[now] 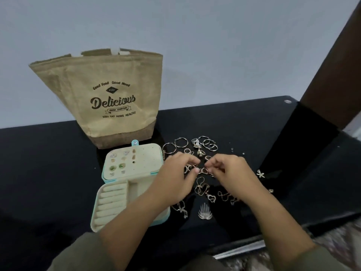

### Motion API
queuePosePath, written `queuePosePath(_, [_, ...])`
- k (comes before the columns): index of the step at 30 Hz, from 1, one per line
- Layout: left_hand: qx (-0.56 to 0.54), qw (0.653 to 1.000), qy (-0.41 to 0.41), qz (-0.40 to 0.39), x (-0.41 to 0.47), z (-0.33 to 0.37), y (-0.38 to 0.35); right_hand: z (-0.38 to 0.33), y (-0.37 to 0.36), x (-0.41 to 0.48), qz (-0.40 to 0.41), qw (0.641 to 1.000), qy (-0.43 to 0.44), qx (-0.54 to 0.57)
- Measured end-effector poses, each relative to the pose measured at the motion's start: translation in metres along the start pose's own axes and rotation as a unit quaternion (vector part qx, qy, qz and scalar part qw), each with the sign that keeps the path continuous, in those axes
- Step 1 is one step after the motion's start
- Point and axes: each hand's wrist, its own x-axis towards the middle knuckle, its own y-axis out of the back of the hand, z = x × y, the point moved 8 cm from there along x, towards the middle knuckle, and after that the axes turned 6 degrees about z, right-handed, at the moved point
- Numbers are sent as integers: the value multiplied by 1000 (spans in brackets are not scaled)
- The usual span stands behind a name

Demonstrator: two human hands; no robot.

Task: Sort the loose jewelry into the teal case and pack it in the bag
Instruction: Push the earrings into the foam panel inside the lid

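Left hand and right hand pinch a gold piece just right of the teal case; best untangled gently before seating.

the bag at the far left is tan, with a darker brown band along its base and dark brown lettering printed on its front. the teal case has a teal shell and a pale cream lining; two earrings on its lid panel show green stones. the jewelry to its right mixes silver hoops with gold pieces. the table is black, the wall pale blue-grey. the sleeves are olive-grey. the cloth at the near right is mottled grey and brown.
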Motion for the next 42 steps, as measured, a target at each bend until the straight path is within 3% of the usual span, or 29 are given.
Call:
queuePosePath(7, [85, 995, 29, -47, 10, 40, -56, 67, 58, -24, 2, 988, -73, -136])
queuePosePath(15, [115, 990, 41, -66, 22, 57, -90, 95, 75, -31, 31, 986, -82, -140])
queuePosePath(21, [151, 985, -5, -80, 35, 74, -115, 104, 75, -30, 52, 988, -90, -116])
queuePosePath(36, [217, 976, 6, -27, 42, 72, -131, 120, 78, -17, 97, 984, -98, -113])
queuePosePath(42, [212, 976, 18, 47, 44, 61, -107, 115, 73, -11, 108, 984, -81, -116])
